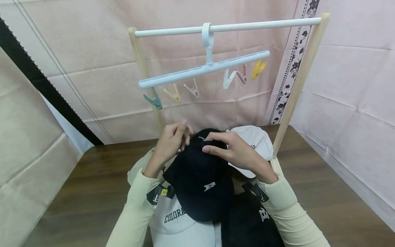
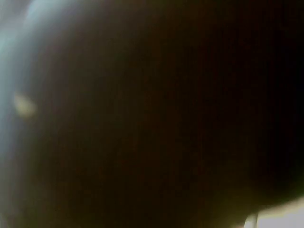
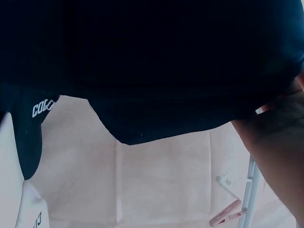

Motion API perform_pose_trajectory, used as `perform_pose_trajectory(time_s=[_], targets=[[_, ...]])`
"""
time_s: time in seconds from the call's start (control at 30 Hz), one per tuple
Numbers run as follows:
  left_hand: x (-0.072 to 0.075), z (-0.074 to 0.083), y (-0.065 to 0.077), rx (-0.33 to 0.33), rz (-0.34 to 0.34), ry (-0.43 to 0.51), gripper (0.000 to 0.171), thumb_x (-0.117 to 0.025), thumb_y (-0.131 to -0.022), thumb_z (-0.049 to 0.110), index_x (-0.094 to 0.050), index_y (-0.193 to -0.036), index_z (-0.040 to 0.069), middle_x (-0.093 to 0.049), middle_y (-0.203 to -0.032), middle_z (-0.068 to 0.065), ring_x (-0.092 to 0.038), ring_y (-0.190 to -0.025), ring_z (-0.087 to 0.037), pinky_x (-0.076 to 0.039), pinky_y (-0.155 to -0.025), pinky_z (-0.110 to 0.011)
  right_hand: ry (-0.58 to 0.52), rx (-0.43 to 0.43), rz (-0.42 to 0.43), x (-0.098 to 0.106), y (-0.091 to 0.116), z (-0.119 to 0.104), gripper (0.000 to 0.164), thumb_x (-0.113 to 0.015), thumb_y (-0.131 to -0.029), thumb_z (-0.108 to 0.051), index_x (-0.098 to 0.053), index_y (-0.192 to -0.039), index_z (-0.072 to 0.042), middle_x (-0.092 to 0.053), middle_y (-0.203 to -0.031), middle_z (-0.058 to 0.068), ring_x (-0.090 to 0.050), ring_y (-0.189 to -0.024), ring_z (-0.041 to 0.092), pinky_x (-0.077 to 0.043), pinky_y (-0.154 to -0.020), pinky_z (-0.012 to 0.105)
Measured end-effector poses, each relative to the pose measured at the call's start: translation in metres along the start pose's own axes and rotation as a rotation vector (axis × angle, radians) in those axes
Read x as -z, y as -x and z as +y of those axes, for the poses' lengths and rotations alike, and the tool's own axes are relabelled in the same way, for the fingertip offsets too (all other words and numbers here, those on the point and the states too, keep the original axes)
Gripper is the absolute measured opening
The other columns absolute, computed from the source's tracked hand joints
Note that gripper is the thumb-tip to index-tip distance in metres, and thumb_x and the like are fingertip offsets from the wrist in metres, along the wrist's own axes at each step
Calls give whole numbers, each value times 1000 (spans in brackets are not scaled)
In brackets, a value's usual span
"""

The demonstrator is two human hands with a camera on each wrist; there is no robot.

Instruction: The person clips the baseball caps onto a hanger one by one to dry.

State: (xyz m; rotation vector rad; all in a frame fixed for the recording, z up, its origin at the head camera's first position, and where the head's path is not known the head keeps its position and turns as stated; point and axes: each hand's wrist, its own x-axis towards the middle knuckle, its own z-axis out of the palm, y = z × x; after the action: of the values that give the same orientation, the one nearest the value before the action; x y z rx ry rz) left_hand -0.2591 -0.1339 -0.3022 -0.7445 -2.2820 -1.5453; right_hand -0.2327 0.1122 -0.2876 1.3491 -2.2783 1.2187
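A dark baseball cap (image 1: 200, 181) with a small white logo is at the centre of the head view, above other caps. My right hand (image 1: 234, 151) grips its upper edge, the thumb in front and the index finger arched above. Close to the cap's upper left edge is my left hand (image 1: 172, 142), with bent fingers; whether it pinches the cap is hidden. The left wrist view is nearly all dark and blurred. In the right wrist view, the dark cap (image 3: 152, 61) fills the upper part, and my right hand (image 3: 280, 137) reaches up at the right edge.
A light blue hanger (image 1: 203, 70) with several clothespins hangs tilted from a rack's white bar (image 1: 265, 25). On the wooden table (image 1: 89, 192) lie a white lettered cap (image 1: 179, 226), a black cap (image 1: 250, 223), another white cap (image 1: 256, 137) and further caps behind.
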Motion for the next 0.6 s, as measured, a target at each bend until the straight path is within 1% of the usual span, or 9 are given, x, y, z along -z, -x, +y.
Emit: perform_pose_trajectory(time_s=[0.1, 0.2, 0.27, 0.33, 0.37, 0.43, 0.53, 0.6], targets=[[3, -3, -10, 38, -21, 5, 52, -37, -116, 42, -69, -101, 4, -66, -77, -11, -61, -59, -29, -45, -46, -33, 17, 8, 13, 2, 0, 1, 5, -73, -100, -16, -73, -104, -19, -62, -85, -10, -56, -76, 10, -49, -76, 29], [4, -7, -18, 79, -24, 3, 51, -38, -115, 44, -68, -109, 3, -70, -91, -14, -67, -75, -31, -50, -50, -35, 22, 6, 17, 3, -2, 2, 4, -73, -101, -18, -72, -104, -21, -57, -80, -11, -54, -73, 9, -47, -73, 28], [5, -9, -23, 100, -16, 19, 50, -38, -115, 43, -66, -118, 2, -71, -103, -15, -68, -88, -30, -55, -56, -37, 19, 1, 23, 4, -3, 2, 4, -73, -102, -19, -72, -104, -21, -60, -83, -11, -56, -75, 9, -48, -75, 28], [4, -8, -30, 104, 5, 59, 49, -38, -115, 42, -63, -129, 2, -70, -115, -18, -68, -101, -31, -59, -65, -36, 14, -5, 28, 4, -2, 3, 3, -72, -102, -20, -72, -105, -20, -62, -86, -11, -56, -78, 9, -48, -76, 28], [3, -7, -34, 100, 19, 100, 50, -37, -116, 41, -61, -134, 2, -68, -121, -19, -67, -107, -32, -59, -69, -36, 12, -7, 31, 5, -1, 3, 3, -72, -103, -21, -72, -105, -19, -63, -87, -11, -57, -79, 10, -48, -77, 29], [-1, -3, -43, 99, 53, 223, 52, -35, -116, 42, -57, -141, 2, -66, -131, -22, -65, -117, -36, -60, -77, -36, 12, -10, 41, 6, 1, 3, 3, -71, -103, -21, -72, -104, -18, -62, -87, -11, -56, -79, 10, -48, -77, 29], [-9, 6, -54, 119, 92, 458, 57, -29, -116, 44, -51, -148, 3, -60, -143, -24, -60, -129, -39, -59, -87, -36, 13, -11, 52, 7, 3, 5, 9, -70, -104, -24, -71, -103, -16, -59, -83, -10, -55, -77, 10, -47, -75, 29], [-14, 12, -61, 156, 116, 626, 59, -26, -116, 48, -48, -150, 5, -57, -149, -21, -58, -133, -35, -58, -92, -36, 16, -10, 53, 7, 4, 6, 12, -69, -104, -26, -71, -103, -15, -59, -83, -10, -56, -76, 10, -47, -75, 29]])
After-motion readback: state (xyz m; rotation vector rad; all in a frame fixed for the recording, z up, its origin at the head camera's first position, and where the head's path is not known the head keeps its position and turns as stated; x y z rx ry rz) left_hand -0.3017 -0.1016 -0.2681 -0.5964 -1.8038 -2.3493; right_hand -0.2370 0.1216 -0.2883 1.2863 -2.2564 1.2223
